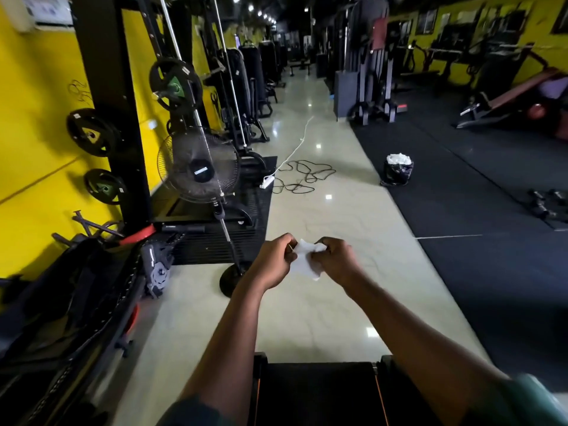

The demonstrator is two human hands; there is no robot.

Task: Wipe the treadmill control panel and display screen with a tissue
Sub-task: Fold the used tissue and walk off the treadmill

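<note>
White tissue — pale floor beyond

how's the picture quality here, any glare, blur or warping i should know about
Head view: ceiling lights glare as bright spots on the glossy tiled floor. Wide-angle warping bends the weight rack near the left edge, where detail also smears. The far end of the gym is dim. The tissue, pinched between the left hand and right hand, is fairly sharp.

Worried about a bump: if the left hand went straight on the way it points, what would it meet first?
Probably the right hand, just across the tissue that the left hand also pinches, though depth is unclear.
</note>
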